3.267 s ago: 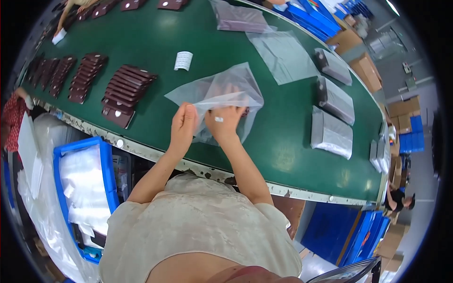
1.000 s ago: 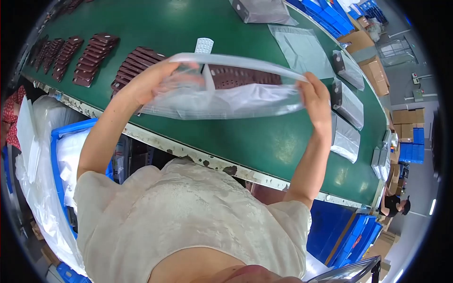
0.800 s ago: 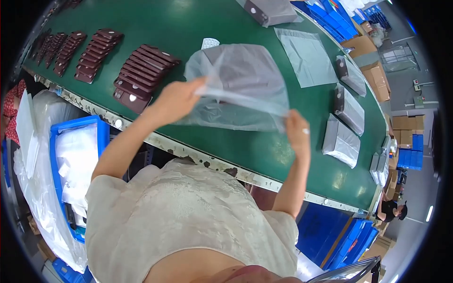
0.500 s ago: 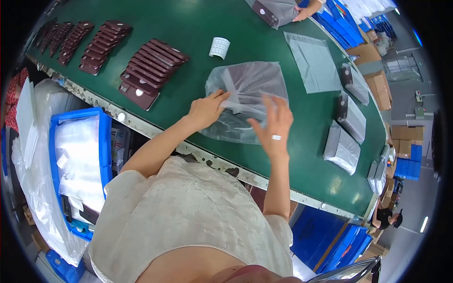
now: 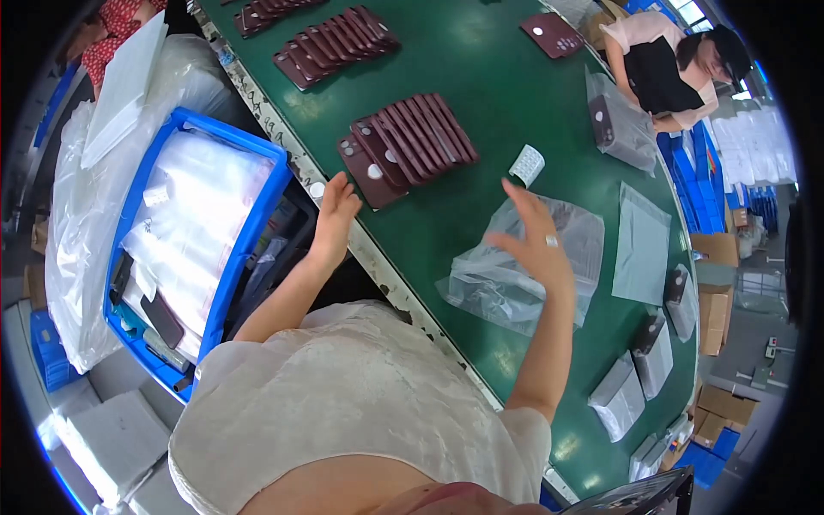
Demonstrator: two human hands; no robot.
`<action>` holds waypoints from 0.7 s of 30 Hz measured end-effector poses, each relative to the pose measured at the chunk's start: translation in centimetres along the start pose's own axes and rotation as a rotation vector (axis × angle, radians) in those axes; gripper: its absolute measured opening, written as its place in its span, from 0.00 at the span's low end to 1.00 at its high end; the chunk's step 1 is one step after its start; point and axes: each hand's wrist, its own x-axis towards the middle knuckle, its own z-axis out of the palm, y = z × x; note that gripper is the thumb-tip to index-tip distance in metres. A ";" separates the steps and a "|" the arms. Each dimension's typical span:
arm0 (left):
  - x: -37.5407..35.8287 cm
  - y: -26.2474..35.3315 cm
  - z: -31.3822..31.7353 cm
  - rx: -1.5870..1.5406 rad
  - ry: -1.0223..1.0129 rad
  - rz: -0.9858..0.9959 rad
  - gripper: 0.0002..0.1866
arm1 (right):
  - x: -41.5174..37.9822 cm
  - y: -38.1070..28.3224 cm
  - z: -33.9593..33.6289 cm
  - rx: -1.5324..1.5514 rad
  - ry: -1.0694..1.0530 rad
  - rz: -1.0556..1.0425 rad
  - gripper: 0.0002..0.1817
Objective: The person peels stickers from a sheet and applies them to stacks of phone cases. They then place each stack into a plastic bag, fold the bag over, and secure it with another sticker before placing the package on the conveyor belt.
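My left hand [image 5: 337, 215] is raised over the table's front edge, empty, fingers slightly bent and apart, beside the nearest row of dark red phone cases [image 5: 408, 142]. These cases overlap in a slanting row, and round white stickers show on some of them. My right hand [image 5: 539, 239], with a ring on one finger, is spread open above a clear plastic bag [image 5: 575, 249]. That bag lies crumpled on the green table, partly hidden behind my hand and forearm. Just beyond my right fingertips sits a curled white sheet of labels [image 5: 527, 165].
More phone cases [image 5: 335, 47] are lined up farther left. On the right are a flat bag [image 5: 642, 245] and several wrapped bundles [image 5: 618, 396]. Across the table, a person [image 5: 661, 73] is by a bagged stack [image 5: 620, 129]. A blue crate [image 5: 279, 176] of plastic bags stands at my left.
Both hands have come off the plastic bag. My left hand has moved left towards the phone cases, and my right hand has lifted over the bag. The view has turned left.
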 end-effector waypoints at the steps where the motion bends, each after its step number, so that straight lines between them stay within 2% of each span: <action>1: 0.4 0.8 0.3 0.000 0.006 0.000 0.23 | 2.9 -0.6 0.7 0.265 0.044 -0.048 0.40; 4: 1.8 3.2 2.7 -0.295 0.064 -0.292 0.25 | 10.7 1.8 6.9 0.190 0.249 -0.005 0.36; 5: 3.1 3.3 3.5 -0.298 0.056 -0.290 0.25 | 12.9 2.5 8.4 0.157 0.293 0.050 0.35; 6: 4.7 3.4 4.3 -0.019 -0.063 -0.265 0.26 | 14.4 3.0 9.5 0.152 0.301 0.053 0.35; 8: 7.7 3.6 6.0 0.543 -0.295 -0.192 0.29 | 16.7 3.7 11.0 0.264 0.114 0.099 0.33; 9: 8.8 3.4 6.9 0.542 -0.303 -0.186 0.29 | 17.0 3.4 10.8 0.259 0.122 0.100 0.33; 12: 11.3 2.6 10.1 1.269 -0.258 0.075 0.31 | 16.3 3.0 10.0 0.351 0.306 0.300 0.31; 15: 11.6 2.4 11.6 1.176 -0.308 0.171 0.33 | 15.3 2.6 8.9 0.450 0.279 0.324 0.28; 17: 11.2 4.3 13.0 1.120 -0.332 0.239 0.35 | 15.4 2.1 7.6 0.493 0.284 0.323 0.27; 19: 8.9 6.0 12.2 0.848 -0.371 0.550 0.38 | 13.6 0.5 7.9 0.789 0.505 0.165 0.27; 20: 8.3 6.3 11.6 0.861 -0.379 0.529 0.38 | 12.1 -0.2 8.7 0.940 0.608 0.094 0.28; 21: 7.8 6.6 11.2 0.774 -0.446 0.491 0.39 | 10.9 -0.3 9.5 0.948 0.605 0.110 0.28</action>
